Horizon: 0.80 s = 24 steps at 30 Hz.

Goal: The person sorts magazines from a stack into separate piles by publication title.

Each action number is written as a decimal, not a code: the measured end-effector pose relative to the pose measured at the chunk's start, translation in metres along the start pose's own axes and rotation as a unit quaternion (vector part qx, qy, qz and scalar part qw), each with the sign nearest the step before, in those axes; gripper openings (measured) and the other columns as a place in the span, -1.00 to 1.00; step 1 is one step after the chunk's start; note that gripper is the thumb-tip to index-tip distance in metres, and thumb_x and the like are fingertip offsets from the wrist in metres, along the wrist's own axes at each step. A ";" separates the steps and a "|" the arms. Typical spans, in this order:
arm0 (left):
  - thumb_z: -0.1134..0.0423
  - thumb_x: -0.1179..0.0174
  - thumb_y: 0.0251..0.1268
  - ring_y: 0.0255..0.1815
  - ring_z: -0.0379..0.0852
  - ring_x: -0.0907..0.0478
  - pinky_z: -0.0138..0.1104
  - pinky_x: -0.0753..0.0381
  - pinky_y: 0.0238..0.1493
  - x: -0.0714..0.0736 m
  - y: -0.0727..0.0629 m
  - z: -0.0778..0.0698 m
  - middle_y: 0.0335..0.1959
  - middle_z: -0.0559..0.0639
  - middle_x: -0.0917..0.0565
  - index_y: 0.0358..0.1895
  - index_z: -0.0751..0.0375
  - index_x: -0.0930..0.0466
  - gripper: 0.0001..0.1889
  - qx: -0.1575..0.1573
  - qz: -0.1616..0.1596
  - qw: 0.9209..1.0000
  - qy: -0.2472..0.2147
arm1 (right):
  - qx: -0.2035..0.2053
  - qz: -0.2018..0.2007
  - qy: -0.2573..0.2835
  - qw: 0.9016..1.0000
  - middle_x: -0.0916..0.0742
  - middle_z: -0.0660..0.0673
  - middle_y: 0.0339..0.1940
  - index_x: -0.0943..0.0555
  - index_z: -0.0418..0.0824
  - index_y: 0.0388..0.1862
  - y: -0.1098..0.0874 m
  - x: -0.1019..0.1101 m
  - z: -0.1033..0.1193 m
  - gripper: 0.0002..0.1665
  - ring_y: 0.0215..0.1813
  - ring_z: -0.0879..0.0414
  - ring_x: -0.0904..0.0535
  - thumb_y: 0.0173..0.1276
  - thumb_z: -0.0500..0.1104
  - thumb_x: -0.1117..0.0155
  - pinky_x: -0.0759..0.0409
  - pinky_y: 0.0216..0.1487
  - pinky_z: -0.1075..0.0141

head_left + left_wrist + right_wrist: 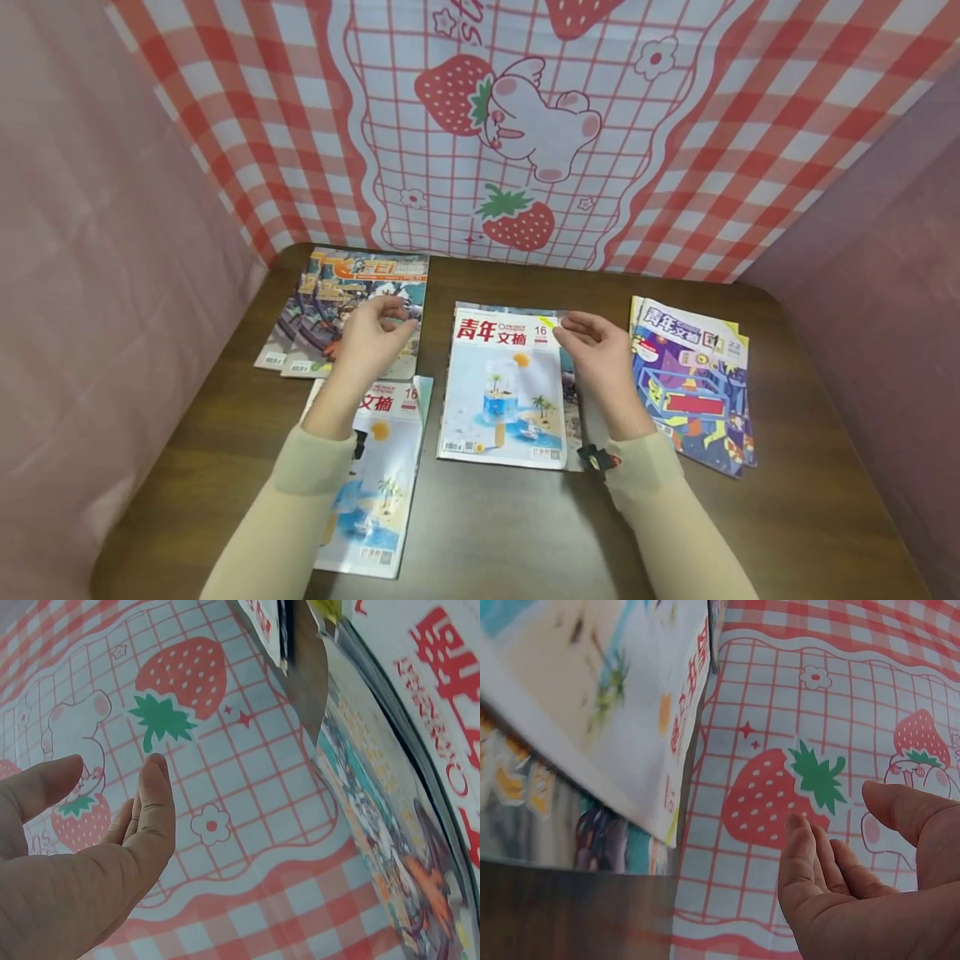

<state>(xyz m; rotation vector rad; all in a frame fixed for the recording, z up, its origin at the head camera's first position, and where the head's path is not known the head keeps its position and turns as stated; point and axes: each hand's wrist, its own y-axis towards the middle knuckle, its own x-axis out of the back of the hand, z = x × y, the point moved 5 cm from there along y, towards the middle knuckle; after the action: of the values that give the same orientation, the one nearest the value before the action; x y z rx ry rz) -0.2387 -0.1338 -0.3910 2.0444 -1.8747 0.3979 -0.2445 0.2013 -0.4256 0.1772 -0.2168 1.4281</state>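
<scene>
My left hand [375,335] hovers over a fanned pair of comic-style magazines [300,321] at the back left. In the left wrist view, its thumb and fingers [155,799] are apart with nothing between them. At the middle of the table lies a white magazine [491,400] with red Chinese title and a beach picture, on top of another magazine whose edge shows. Just beside its upper right corner is my right hand [596,354]. Nothing lies between that hand's thumb and fingers [799,859] in the right wrist view.
Another white beach-cover magazine [397,467] lies at the front left, partly hidden by my left forearm. Overlapping purple magazines [686,383] lie on the right. Behind the brown table [510,533] hangs a strawberry-patterned cloth [442,167].
</scene>
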 end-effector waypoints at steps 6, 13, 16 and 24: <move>0.31 -0.33 0.33 -0.06 0.12 -0.64 -0.12 -0.67 -0.14 -0.008 -0.008 -0.001 -0.03 0.19 -0.67 0.20 0.36 -0.57 -0.59 0.006 0.008 1.000 -0.001 | -0.008 -0.012 0.000 1.000 -0.68 -0.27 0.15 -0.57 -0.37 0.27 -0.003 0.009 -0.009 -0.42 0.14 -0.02 -0.64 0.38 -0.12 -0.46 -0.62 0.10 0.30; 0.30 -0.33 0.36 -0.01 0.11 -0.64 -0.08 -0.68 -0.09 -0.018 -0.017 0.001 0.03 0.22 -0.64 0.26 0.35 -0.54 -0.55 0.011 0.032 0.999 -0.009 | 0.004 -0.012 -0.005 1.000 -0.67 -0.31 0.16 -0.58 -0.34 0.26 -0.005 0.014 -0.013 -0.44 0.13 -0.04 -0.64 0.37 -0.11 -0.47 -0.63 0.07 0.32; 0.30 -0.33 0.36 -0.01 0.11 -0.64 -0.06 -0.68 -0.10 -0.020 -0.020 0.001 0.04 0.25 -0.64 0.26 0.36 -0.53 -0.55 0.010 0.039 0.999 0.001 | 0.004 -0.013 -0.006 1.000 -0.68 -0.32 0.14 -0.57 -0.36 0.27 -0.007 0.016 -0.013 -0.44 0.13 -0.05 -0.65 0.38 -0.12 -0.46 -0.63 0.05 0.34; 0.30 -0.33 0.36 -0.04 0.08 -0.63 -0.11 -0.69 -0.12 -0.031 -0.028 0.002 0.03 0.25 -0.63 0.25 0.37 -0.52 -0.55 0.025 0.057 0.998 0.001 | -0.001 -0.013 -0.008 1.000 -0.67 -0.36 0.16 -0.55 -0.37 0.29 -0.008 0.019 -0.015 -0.43 0.16 -0.07 -0.63 0.39 -0.16 -0.44 -0.61 0.10 0.34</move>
<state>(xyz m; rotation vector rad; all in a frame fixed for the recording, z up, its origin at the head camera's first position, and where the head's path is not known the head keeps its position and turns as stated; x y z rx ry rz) -0.2138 -0.1044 -0.4076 1.9719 -2.0058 0.4796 -0.2338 0.2217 -0.4353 0.1894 -0.2277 1.4017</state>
